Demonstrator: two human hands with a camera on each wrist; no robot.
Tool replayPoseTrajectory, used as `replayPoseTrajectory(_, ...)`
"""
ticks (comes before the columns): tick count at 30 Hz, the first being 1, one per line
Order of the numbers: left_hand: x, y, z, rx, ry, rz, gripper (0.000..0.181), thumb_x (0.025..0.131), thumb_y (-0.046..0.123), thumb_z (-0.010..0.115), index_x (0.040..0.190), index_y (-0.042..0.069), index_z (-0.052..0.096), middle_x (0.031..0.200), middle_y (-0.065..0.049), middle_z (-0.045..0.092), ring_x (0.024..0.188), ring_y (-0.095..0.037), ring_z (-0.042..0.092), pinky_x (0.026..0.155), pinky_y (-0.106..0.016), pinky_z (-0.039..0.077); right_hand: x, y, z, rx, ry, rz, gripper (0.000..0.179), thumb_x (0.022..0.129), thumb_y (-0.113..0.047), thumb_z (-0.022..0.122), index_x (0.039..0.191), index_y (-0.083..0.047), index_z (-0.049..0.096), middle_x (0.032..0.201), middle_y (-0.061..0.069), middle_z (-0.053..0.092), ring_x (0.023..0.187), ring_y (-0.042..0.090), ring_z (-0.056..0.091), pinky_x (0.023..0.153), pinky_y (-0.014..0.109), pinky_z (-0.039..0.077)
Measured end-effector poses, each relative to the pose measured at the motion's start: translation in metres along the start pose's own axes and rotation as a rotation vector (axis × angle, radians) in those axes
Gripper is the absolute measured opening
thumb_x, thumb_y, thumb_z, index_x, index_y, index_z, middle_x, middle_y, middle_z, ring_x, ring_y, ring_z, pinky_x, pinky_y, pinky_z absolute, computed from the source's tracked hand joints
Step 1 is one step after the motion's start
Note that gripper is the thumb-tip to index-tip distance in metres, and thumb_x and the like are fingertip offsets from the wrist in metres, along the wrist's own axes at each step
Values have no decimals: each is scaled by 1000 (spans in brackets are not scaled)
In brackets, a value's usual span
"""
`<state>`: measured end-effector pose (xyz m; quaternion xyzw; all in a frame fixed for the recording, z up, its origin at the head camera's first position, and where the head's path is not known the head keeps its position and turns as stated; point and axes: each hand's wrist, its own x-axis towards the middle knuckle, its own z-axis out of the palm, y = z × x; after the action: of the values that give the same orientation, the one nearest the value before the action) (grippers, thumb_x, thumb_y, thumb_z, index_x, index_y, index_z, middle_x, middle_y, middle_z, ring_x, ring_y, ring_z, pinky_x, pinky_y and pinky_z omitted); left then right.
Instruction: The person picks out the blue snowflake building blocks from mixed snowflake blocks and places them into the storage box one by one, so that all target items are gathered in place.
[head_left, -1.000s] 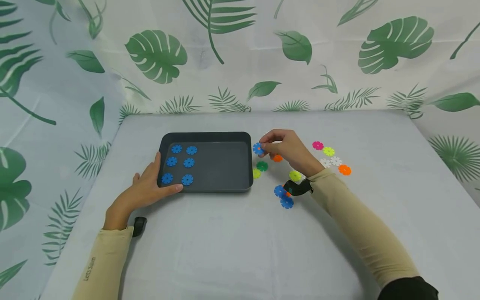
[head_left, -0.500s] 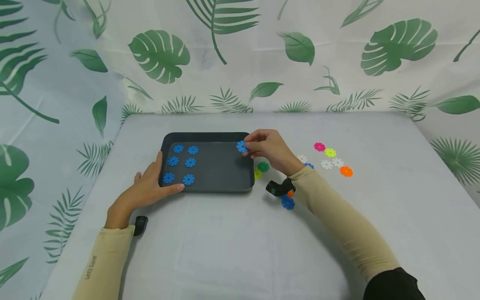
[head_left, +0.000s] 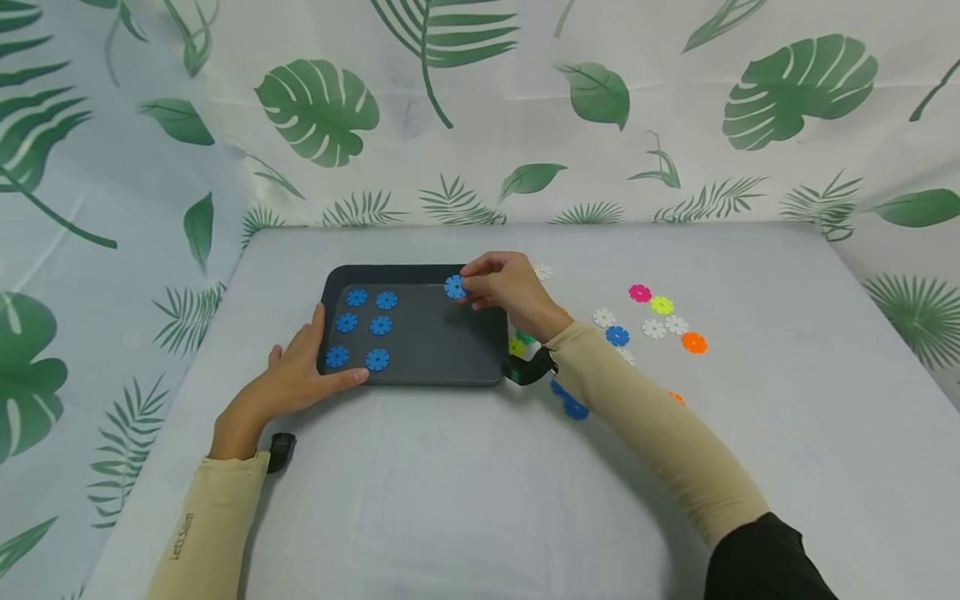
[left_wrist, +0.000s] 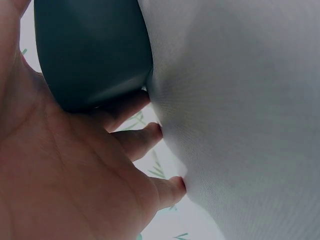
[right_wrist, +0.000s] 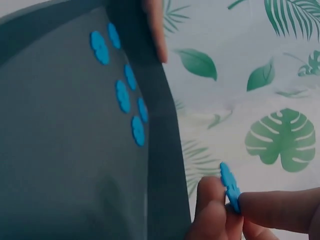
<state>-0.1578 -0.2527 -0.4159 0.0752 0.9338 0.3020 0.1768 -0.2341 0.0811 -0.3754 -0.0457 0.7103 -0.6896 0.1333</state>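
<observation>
My right hand (head_left: 510, 287) pinches a blue notched plastic disc (head_left: 454, 287) between thumb and fingers, above the far right part of a dark grey rectangular tray (head_left: 442, 342). In the right wrist view the pinched disc (right_wrist: 229, 185) appears almost edge-on. Several matching blue discs (head_left: 381, 325) lie in two columns on the tray's left half. At the near left corner my left hand (head_left: 288, 383) holds the tray, thumb along the near rim and fingers at the left wall. In the left wrist view the fingertips (left_wrist: 152, 131) meet the white cloth beside the tray wall (left_wrist: 95, 55).
Right of the tray, loose discs lie on the white cloth (head_left: 450, 492): pink (head_left: 640, 293), yellow (head_left: 662, 305), white (head_left: 654, 329), orange (head_left: 693, 342) and blue (head_left: 617, 336). More blue discs (head_left: 576, 408) sit nearer, and the right forearm hides part of the group. A leaf-print curtain (head_left: 465, 108) hangs behind.
My right hand has carried the blue disc leftward from beside the tray, across its right rim, to above the tray floor. The left hand stays at the tray's corner.
</observation>
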Motion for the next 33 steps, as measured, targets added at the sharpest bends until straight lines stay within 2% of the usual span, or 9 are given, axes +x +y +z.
replayPoseTrajectory(6, 0, -1, 0, 1, 3, 0, 134, 93, 67, 72, 168, 5, -21, 173, -34, -2, 160, -53, -1, 119, -76, -9, 8, 0, 16, -43, 46, 24, 12, 100, -1, 72, 110, 5, 73, 89, 5, 74, 105, 46, 70, 74, 34, 54)
replayPoseTrajectory(9, 0, -1, 0, 3, 5, -3, 135, 92, 68, 72, 168, 5, -21, 173, -35, -1, 160, -53, 0, 119, -76, -8, 12, 0, 24, -59, 58, 40, 10, 99, -3, 73, 107, 2, 74, 85, 4, 74, 107, 48, 69, 72, 33, 50)
replayPoseTrajectory(14, 1, -2, 0, -4, 7, -3, 134, 93, 67, 72, 168, 6, -20, 174, -33, -2, 160, -52, -1, 119, -76, -9, 21, 0, 36, -43, 61, 39, 8, 99, -2, 73, 105, 3, 74, 85, 6, 73, 107, 50, 68, 69, 30, 52)
replayPoseTrajectory(21, 2, -3, 1, -6, 4, -3, 133, 93, 67, 71, 168, 4, -18, 174, -32, -2, 160, -51, 0, 119, -76, -9, 30, 5, 47, -47, 49, 35, 8, 99, 2, 72, 105, 6, 74, 87, 7, 73, 100, 44, 72, 67, 29, 51)
replayPoseTrajectory(26, 2, -3, 1, -12, -2, 1, 132, 94, 66, 71, 168, 3, -18, 175, -31, -1, 160, -51, 1, 118, -77, -9, 37, 11, 52, -69, 49, 30, 9, 98, 3, 72, 105, 8, 75, 87, 8, 74, 96, 42, 73, 74, 38, 53)
replayPoseTrajectory(30, 3, -3, 0, -11, 0, 1, 132, 94, 67, 71, 168, 3, -18, 175, -31, -1, 160, -51, 2, 118, -77, -9, 41, 14, 56, -132, 58, 29, 10, 98, 2, 71, 103, 8, 77, 88, 12, 75, 95, 42, 74, 77, 43, 55)
replayPoseTrajectory(33, 3, -4, 0, -7, 1, -2, 133, 94, 67, 71, 168, 3, -18, 175, -31, 0, 161, -51, 2, 118, -77, -9, 44, 16, 58, -203, 74, 51, 9, 99, 1, 71, 101, 5, 79, 87, 13, 76, 90, 36, 76, 75, 42, 56)
